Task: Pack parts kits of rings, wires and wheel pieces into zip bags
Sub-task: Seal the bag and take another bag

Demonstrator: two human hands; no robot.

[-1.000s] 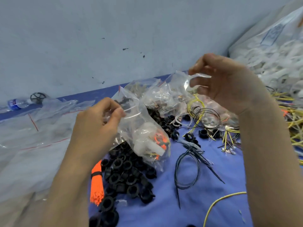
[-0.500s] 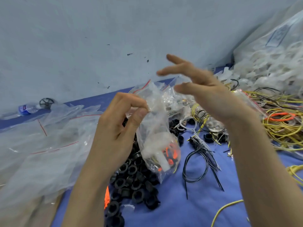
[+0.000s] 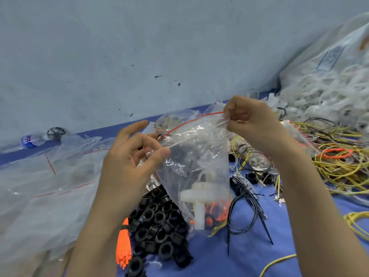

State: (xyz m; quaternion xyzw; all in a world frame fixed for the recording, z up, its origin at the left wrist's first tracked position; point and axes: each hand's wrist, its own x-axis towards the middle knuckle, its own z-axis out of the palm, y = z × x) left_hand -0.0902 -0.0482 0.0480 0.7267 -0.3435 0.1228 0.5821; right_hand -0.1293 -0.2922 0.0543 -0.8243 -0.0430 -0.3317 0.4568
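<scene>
- The left hand (image 3: 129, 164) is raised, its thumb and a curled finger pinching the bag (image 3: 195, 148) at its top edge, with the index finger straight.
- The right hand (image 3: 253, 124) is higher, its fingers curled, pinching the opposite corner.
- Both forearms are bare.

Packing workshop: bulk black rings (image 3: 157, 218), yellow wires (image 3: 339, 166), empty zip bags (image 3: 50, 176)

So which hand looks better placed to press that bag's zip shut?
Probably the right hand: it pinches the strip at the top corner of the zip bag, while the left hand pinches the other end, steadying it.
</scene>
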